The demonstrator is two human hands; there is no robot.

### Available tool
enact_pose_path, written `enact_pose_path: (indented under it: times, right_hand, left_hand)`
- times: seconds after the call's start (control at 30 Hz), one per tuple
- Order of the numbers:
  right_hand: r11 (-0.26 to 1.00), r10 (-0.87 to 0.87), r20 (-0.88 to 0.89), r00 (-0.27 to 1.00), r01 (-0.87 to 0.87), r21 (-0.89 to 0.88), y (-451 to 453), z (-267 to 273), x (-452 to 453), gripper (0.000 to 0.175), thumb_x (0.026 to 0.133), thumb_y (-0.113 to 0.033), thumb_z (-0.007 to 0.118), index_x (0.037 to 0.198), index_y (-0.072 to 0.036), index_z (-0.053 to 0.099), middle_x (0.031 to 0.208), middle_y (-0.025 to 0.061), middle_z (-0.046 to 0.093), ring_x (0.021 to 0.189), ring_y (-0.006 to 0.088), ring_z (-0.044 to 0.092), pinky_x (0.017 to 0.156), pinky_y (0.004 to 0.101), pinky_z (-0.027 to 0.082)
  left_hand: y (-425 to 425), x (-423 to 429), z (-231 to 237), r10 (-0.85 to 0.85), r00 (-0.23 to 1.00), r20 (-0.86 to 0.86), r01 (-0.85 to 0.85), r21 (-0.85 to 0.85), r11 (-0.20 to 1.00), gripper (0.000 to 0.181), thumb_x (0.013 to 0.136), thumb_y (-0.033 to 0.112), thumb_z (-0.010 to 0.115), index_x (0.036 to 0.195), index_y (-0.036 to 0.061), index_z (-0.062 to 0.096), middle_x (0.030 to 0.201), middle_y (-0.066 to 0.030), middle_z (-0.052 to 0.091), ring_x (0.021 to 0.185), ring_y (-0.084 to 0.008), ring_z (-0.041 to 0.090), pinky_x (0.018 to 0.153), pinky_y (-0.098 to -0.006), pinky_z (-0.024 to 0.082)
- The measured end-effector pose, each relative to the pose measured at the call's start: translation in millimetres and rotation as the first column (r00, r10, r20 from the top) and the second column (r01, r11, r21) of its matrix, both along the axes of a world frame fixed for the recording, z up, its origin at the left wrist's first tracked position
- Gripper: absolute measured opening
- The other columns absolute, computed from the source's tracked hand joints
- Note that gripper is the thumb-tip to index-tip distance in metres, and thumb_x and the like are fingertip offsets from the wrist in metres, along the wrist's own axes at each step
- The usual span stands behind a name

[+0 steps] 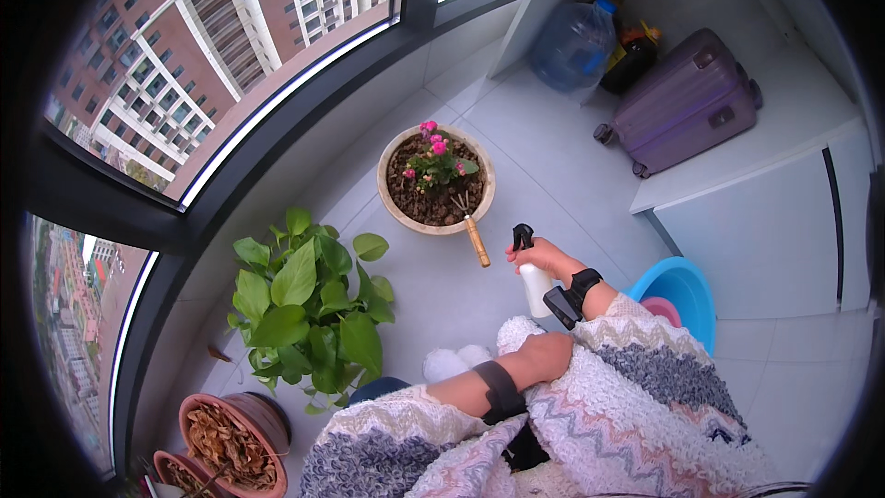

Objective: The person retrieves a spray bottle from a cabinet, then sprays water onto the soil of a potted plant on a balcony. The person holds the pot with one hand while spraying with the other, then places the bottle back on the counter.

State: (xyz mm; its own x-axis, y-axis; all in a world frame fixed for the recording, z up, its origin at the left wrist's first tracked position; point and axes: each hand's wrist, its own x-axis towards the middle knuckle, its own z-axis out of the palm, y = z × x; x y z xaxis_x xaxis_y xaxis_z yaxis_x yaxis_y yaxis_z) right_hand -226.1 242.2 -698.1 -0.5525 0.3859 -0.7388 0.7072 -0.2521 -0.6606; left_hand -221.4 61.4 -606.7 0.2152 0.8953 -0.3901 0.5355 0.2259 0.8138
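Note:
In my right hand (546, 257) is a white spray bottle (536, 290) with a black trigger head, gripped around its neck and held upright above the floor. My left hand (551, 355) rests low on the fluffy patterned garment (581, 394) over my lap. Its fingers are tucked out of sight, so I cannot tell whether they hold any cloth. Ahead stands a round pot (382, 183) of dark soil with a pink-flowered plant (437, 159). A small hand fork (476, 238) leans on its rim, tines on the soil, wooden handle jutting out toward me.
A leafy green plant (311, 311) spreads on my left, beside terracotta pots (273, 422) with dried leaves. Blue and pink basins (695, 283) stand close by my right arm. Farther right are a purple suitcase (684, 107) and a water jug (574, 45). Windows (290, 90) line the left.

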Motion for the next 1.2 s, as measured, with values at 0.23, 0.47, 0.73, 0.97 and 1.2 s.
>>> enact_pose_path:
  times: [0.23, 0.47, 0.73, 0.97, 1.2]
  right_hand:
    - [0.999, 0.034, 0.092, 0.995, -0.031, -0.035, 6.8, -12.2, -9.9, 0.018, 0.071, -0.008, 0.062, 0.086, 0.0, 0.06, 0.081, 0.0092, 0.061, 0.068, 0.0183, 0.061, 0.062, 0.0305, 0.049]
    - [0.999, -0.029, 0.099, 0.995, 0.031, -0.02, 9.6, -23.9, -11.3, 0.02, 0.071, -0.009, 0.064, 0.086, 0.003, 0.06, 0.078, 0.0109, 0.062, 0.065, 0.0189, 0.062, 0.058, 0.032, 0.049]
    - [0.993, -0.114, 0.035, 0.993, 0.114, 0.007, 17.5, -22.1, -1.4, 0.022, 0.069, -0.007, 0.063, 0.089, 0.0, 0.06, 0.083, 0.0101, 0.063, 0.067, 0.0189, 0.062, 0.058, 0.0327, 0.049]
    - [0.88, -0.476, -0.044, 0.879, 0.475, -0.024, 59.6, -16.9, 77.8, 0.019, 0.069, -0.004, 0.062, 0.087, -0.002, 0.059, 0.079, 0.009, 0.061, 0.068, 0.0208, 0.06, 0.061, 0.0341, 0.05]
    - [0.5, -0.862, -0.034, 0.506, 0.859, 0.105, 82.8, -56.2, 167.9, 0.022, 0.072, -0.012, 0.062, 0.092, -0.003, 0.058, 0.078, 0.0134, 0.058, 0.069, 0.0292, 0.058, 0.06, 0.044, 0.045]
  left_hand:
    - [-1.2, -9.0, -7.0, -0.005, 1.0, -0.002, 0.005, 0.024, 1.0, 0.021, 0.079, 0.009, 0.047, 0.091, 0.0001, 0.061, 0.096, -0.0206, 0.063, 0.089, -0.0353, 0.062, 0.074, -0.0439, 0.05]
    - [-6.0, -16.2, -18.8, 0.051, 0.998, 0.034, -0.053, 0.057, 0.997, 0.022, 0.08, 0.01, 0.044, 0.093, 0.0012, 0.06, 0.096, -0.0198, 0.062, 0.09, -0.0358, 0.061, 0.076, -0.0439, 0.05]
    - [-1.5, -17.4, -30.8, 0.093, 0.99, 0.102, -0.095, 0.016, 0.995, 0.024, 0.08, 0.01, 0.043, 0.095, 0.0021, 0.06, 0.095, -0.02, 0.062, 0.091, -0.0347, 0.06, 0.078, -0.0423, 0.048]
    - [-7.4, -30.2, -35.0, 0.133, 0.923, 0.361, -0.103, -0.101, 0.99, 0.022, 0.079, 0.012, 0.047, 0.095, 0.0036, 0.061, 0.089, -0.0179, 0.063, 0.083, -0.031, 0.061, 0.074, -0.0368, 0.047]
    - [-24.3, -30.1, -27.1, 0.055, 0.93, 0.363, -0.051, -0.019, 0.999, 0.026, 0.081, 0.01, 0.048, 0.102, -0.0004, 0.057, 0.092, -0.019, 0.063, 0.087, -0.0312, 0.06, 0.078, -0.0364, 0.046]
